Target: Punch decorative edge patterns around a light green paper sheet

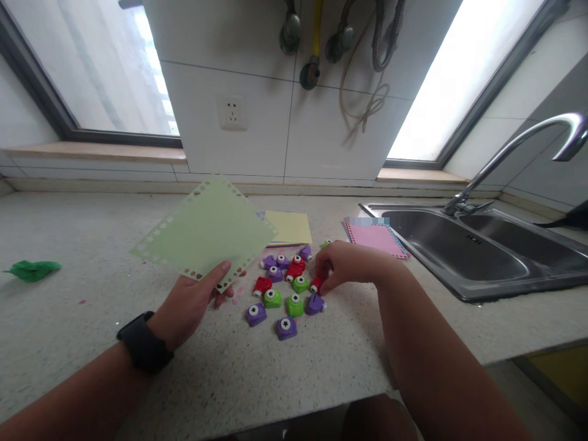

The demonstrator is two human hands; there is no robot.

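My left hand (202,294) pinches the near corner of a pale green sheet of paper (209,226), which is tilted up and has small shapes punched along its edges. Over the right side of a cluster of craft punches, my right hand (337,263) has its fingers closed around a red craft punch (316,284); I cannot tell whether it is lifted. Purple, green and red punches lie between my hands, among them a purple punch (287,328), a green punch (294,305) and another red punch (263,286). Part of a green punch (326,244) shows behind my right hand.
Yellow paper (289,228) lies behind the punches. A pink sheet with a punched border (376,237) tops a stack beside the steel sink (441,263), under a curved faucet (509,147). Crumpled green plastic (32,270) rests at the left of the speckled counter (193,392).
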